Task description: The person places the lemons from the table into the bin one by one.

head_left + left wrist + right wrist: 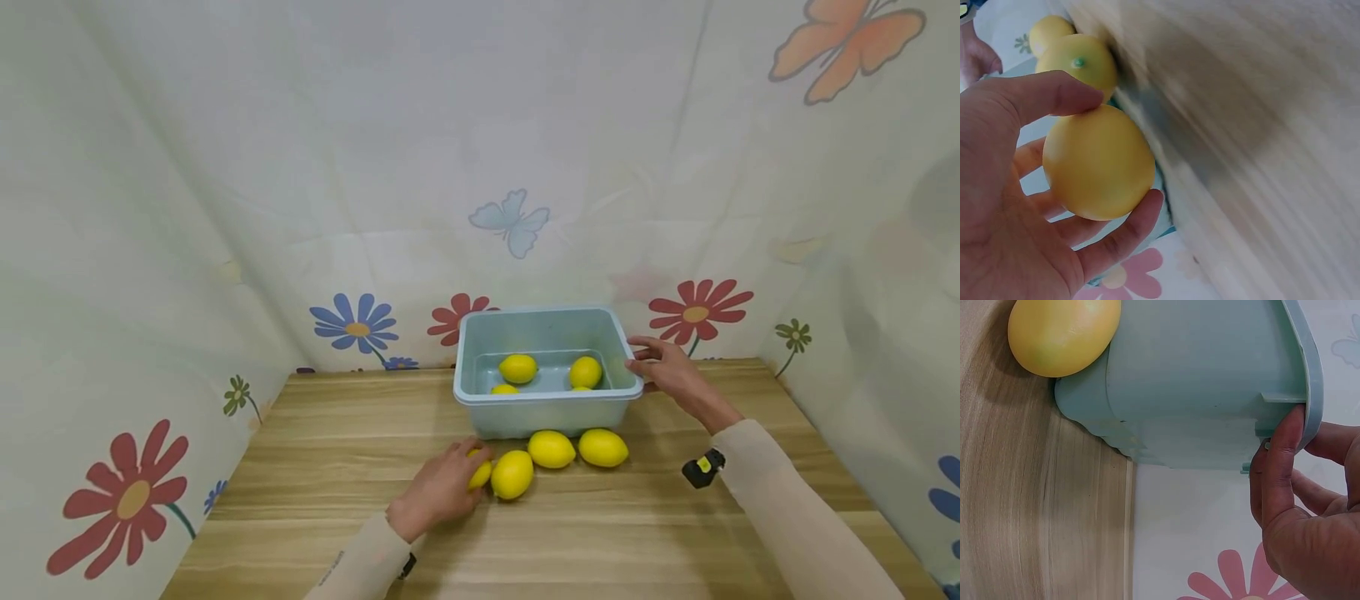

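My left hand (441,485) holds a yellow lemon (1099,164) on the table, thumb on one side and fingers curled round the other. Right beside it lies another lemon (513,476). Two further ones, a middle lemon (551,450) and a right-hand lemon (603,448), lie along the front of a light blue plastic bin (551,418). Several lemons are inside the bin, some partly hidden by its front wall. At the bin's right end, my right hand (670,372) grips the rim (1313,375), with fingers under the lip in the right wrist view.
The wood-grain table (360,425) extends to both sides of the bin and in front of it. Close behind the bin hangs a pale curtain (390,250) printed with flowers and butterflies, which also encloses both sides.
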{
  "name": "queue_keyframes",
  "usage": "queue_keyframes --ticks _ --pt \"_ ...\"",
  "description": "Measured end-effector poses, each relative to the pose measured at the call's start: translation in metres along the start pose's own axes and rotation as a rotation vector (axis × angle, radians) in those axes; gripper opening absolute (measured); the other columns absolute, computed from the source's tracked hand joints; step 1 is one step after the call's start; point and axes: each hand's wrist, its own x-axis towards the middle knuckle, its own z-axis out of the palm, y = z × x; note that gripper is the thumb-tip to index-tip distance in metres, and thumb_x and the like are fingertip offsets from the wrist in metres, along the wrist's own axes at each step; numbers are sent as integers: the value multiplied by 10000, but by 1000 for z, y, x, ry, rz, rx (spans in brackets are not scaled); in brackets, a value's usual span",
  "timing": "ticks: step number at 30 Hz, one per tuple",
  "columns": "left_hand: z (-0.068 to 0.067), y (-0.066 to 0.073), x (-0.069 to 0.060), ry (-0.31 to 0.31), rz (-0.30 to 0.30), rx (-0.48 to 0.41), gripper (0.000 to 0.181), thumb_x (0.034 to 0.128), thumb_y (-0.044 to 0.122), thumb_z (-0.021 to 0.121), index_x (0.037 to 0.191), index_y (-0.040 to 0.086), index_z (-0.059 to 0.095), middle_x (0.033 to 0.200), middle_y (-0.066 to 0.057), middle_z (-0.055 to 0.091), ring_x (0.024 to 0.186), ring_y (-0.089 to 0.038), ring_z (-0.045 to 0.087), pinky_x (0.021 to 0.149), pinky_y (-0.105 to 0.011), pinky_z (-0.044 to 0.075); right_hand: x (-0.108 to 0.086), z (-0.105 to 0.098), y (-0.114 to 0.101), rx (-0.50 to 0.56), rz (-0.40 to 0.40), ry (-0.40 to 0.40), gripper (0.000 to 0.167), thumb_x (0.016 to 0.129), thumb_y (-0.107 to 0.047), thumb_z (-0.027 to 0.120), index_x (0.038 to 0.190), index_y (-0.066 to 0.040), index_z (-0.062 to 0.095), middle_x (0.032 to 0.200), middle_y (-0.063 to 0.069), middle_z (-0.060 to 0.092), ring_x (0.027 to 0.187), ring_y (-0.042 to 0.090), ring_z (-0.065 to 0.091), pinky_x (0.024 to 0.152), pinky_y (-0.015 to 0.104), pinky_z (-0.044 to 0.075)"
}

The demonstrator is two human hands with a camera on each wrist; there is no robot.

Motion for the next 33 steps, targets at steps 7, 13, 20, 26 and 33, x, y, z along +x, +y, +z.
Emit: queue_keyframes --ticks 7,13,20,26,33 --pt "-15 8 -2 -17 0 51 500 863 261 696 1348 236 578 1354 -64 550 1156 -268 576 832 -458 564 1 0 -1 4 -1 -7 633 990 -215 563 1544 -83 287 1421 269 440 1145 395 567 875 420 584" --pt "-28 15 -3 -1 15 69 519 863 264 681 1370 255 569 1374 -47 536 1196 -281 565 901 -479 545 2 0 -2 12 -19 -13 644 990 -226 568 1544 -70 280 1419 278 431 1146 404 558 836 385 596" --pt "-39 24 -5 -6 49 64 515 877 272 673 1379 269 558 1370 -31 533 1170 -240 572 909 -452 545 2 1 -3 17 -23 -13 635 989 -211 571 1540 -68 289 1403 278 443 1090 375 582 793 334 602" --pt "-48 33 -5 32 95 82 510 873 262 680 1369 272 564 1355 -17 534 1121 -208 578 880 -402 556 2 -1 -2 19 -12 -13 631 992 -194 561 1542 -63 280 1413 286 427 1112 417 568 816 369 599" --pt "-67 42 -5 47 106 114 491 872 274 674 1352 277 567 1364 -37 522 1105 -215 565 780 -346 567 2 0 0 11 6 -17 636 992 -238 564 1544 -91 285 1423 256 423 1161 422 542 839 361 593"
